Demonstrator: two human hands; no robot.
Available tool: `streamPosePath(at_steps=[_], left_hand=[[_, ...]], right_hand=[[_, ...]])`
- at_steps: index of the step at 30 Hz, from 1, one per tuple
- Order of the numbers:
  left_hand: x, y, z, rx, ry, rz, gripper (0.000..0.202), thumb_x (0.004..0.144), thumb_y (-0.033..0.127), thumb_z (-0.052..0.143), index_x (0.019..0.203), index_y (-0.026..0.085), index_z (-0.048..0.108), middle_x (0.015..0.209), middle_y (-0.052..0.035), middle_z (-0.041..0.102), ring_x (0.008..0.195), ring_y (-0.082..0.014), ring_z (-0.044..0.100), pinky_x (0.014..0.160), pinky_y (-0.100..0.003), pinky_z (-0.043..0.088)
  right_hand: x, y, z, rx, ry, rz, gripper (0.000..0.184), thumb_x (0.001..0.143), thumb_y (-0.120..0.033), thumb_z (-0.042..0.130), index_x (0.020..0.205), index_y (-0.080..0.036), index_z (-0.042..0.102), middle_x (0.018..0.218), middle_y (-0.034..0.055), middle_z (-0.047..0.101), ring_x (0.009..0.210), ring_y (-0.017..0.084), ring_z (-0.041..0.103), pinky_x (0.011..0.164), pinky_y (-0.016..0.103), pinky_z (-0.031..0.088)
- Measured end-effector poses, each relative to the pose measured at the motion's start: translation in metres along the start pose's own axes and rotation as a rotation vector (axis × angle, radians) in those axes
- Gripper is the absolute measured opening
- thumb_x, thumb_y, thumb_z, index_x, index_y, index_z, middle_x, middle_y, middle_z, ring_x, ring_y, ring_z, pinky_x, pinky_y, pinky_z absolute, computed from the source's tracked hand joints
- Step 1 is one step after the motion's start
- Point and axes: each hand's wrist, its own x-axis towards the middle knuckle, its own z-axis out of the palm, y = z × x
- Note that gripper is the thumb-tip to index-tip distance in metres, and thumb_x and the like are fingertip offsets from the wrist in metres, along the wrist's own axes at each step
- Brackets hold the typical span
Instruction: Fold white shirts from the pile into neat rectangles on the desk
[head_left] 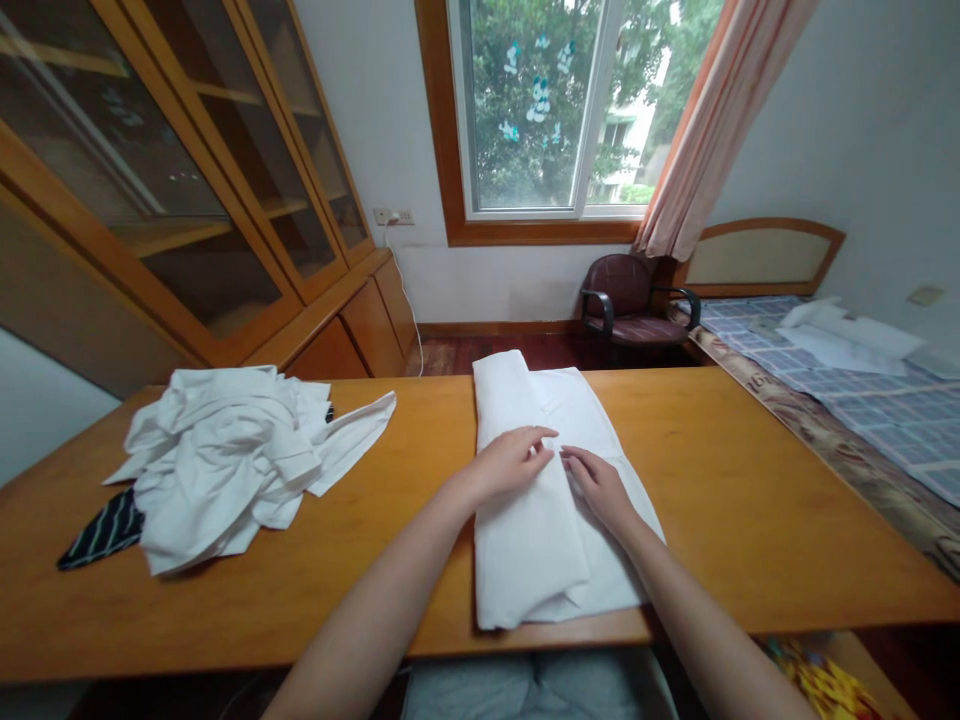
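A white cloth (525,540) lies lengthwise on the wooden table in front of me. Its left part is folded over into a thick layer, and a flatter part shows on the right. My left hand (514,458) rests on the folded layer, fingers stretched toward the fold's edge and thumb apart. Just right of that edge, my right hand (598,482) touches the flatter part with its fingers extended and slightly bent. The fingertips of both hands are close together but do not meet. Whether the cloth is a shirt or another garment cannot be made out.
On the left of the table (750,510) lies a crumpled pile of white cloth (232,460), with a dark striped piece (105,530) sticking out. A glass-door cabinet (225,180) stands behind. Beyond the table are an office chair (630,295) and a bed (847,370).
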Motion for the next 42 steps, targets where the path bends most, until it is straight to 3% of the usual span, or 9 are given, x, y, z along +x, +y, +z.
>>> streamPosePath(at_steps=[3, 6, 12, 19, 24, 28, 31, 35, 42], left_hand=[[-0.023, -0.011, 0.016, -0.010, -0.044, 0.111, 0.031, 0.097, 0.028, 0.051, 0.123, 0.022, 0.066, 0.114, -0.0063, 0.071, 0.097, -0.0170, 0.067, 0.094, -0.032, 0.053], [-0.045, -0.031, 0.028, 0.088, 0.042, 0.138, 0.030, 0.098, 0.028, 0.052, 0.124, 0.021, 0.065, 0.121, -0.0080, 0.069, 0.120, -0.0218, 0.060, 0.109, -0.040, 0.046], [-0.074, -0.068, 0.043, 0.232, 0.185, -0.028, 0.035, 0.095, 0.029, 0.058, 0.129, 0.024, 0.063, 0.150, -0.0089, 0.050, 0.146, -0.0312, 0.033, 0.120, -0.055, 0.032], [-0.072, -0.091, 0.059, -0.105, 0.450, -0.331, 0.052, 0.085, 0.027, 0.066, 0.136, 0.022, 0.054, 0.148, -0.0136, 0.043, 0.129, -0.0261, 0.054, 0.109, -0.044, 0.047], [-0.066, -0.098, 0.056, -0.382, 0.426, -0.591, 0.078, 0.084, 0.037, 0.070, 0.149, 0.019, 0.033, 0.120, -0.0131, 0.064, 0.085, -0.0172, 0.069, 0.080, -0.034, 0.058], [-0.069, -0.103, 0.053, -0.419, 0.411, -0.617, 0.081, 0.086, 0.042, 0.068, 0.151, 0.016, 0.027, 0.083, -0.0002, 0.067, 0.074, -0.0164, 0.066, 0.073, -0.030, 0.055], [-0.073, -0.105, 0.053, -0.422, 0.465, -0.618, 0.079, 0.085, 0.042, 0.068, 0.150, 0.016, 0.030, 0.076, 0.0037, 0.062, 0.069, -0.0149, 0.063, 0.069, -0.027, 0.052], [-0.078, -0.107, 0.053, -0.330, 0.473, -0.617, 0.068, 0.083, 0.036, 0.068, 0.143, 0.016, 0.041, 0.073, 0.0054, 0.057, 0.064, -0.0134, 0.058, 0.065, -0.026, 0.048], [-0.092, -0.097, 0.026, -0.059, 0.353, -0.615, 0.049, 0.088, 0.027, 0.056, 0.136, 0.017, 0.050, 0.073, 0.0033, 0.057, 0.068, -0.0163, 0.059, 0.067, -0.027, 0.047]], right_hand=[[0.001, -0.002, -0.001, -0.003, -0.002, 0.063, 0.045, 0.097, -0.049, 0.044, 0.123, -0.020, 0.067, 0.107, 0.0077, 0.075, 0.095, 0.023, 0.069, 0.089, 0.037, 0.052], [0.002, -0.004, 0.001, -0.044, -0.038, 0.090, 0.050, 0.097, -0.052, 0.043, 0.131, -0.019, 0.061, 0.086, 0.0033, 0.073, 0.078, 0.020, 0.066, 0.077, 0.033, 0.051], [0.002, -0.008, 0.006, -0.114, -0.130, 0.082, 0.058, 0.090, -0.042, 0.053, 0.142, -0.018, 0.047, 0.072, -0.0042, 0.058, 0.067, 0.017, 0.058, 0.069, 0.029, 0.045], [-0.004, -0.007, 0.010, -0.307, -0.161, -0.002, 0.047, 0.094, -0.035, 0.047, 0.137, -0.016, 0.053, 0.085, 0.0038, 0.066, 0.079, 0.021, 0.061, 0.077, 0.033, 0.048], [-0.007, -0.005, 0.016, -0.472, -0.187, -0.171, 0.040, 0.099, -0.030, 0.042, 0.134, -0.018, 0.057, 0.114, 0.0105, 0.070, 0.104, 0.026, 0.061, 0.096, 0.040, 0.046], [-0.006, -0.010, 0.016, -0.535, -0.226, -0.206, 0.040, 0.101, -0.028, 0.039, 0.136, -0.021, 0.056, 0.109, 0.0090, 0.070, 0.100, 0.025, 0.062, 0.092, 0.040, 0.048], [-0.006, -0.019, 0.012, -0.590, -0.194, -0.226, 0.037, 0.100, -0.030, 0.044, 0.133, -0.024, 0.060, 0.111, 0.0106, 0.068, 0.102, 0.027, 0.060, 0.091, 0.043, 0.049], [-0.009, -0.035, 0.014, -0.628, -0.086, -0.294, 0.036, 0.097, -0.029, 0.052, 0.131, -0.024, 0.062, 0.139, 0.0150, 0.055, 0.125, 0.032, 0.051, 0.105, 0.052, 0.044], [-0.031, -0.045, 0.043, -0.606, -0.325, -0.453, 0.050, 0.102, -0.034, 0.047, 0.149, -0.018, 0.047, 0.157, 0.0118, 0.044, 0.147, 0.030, 0.034, 0.119, 0.055, 0.030]])
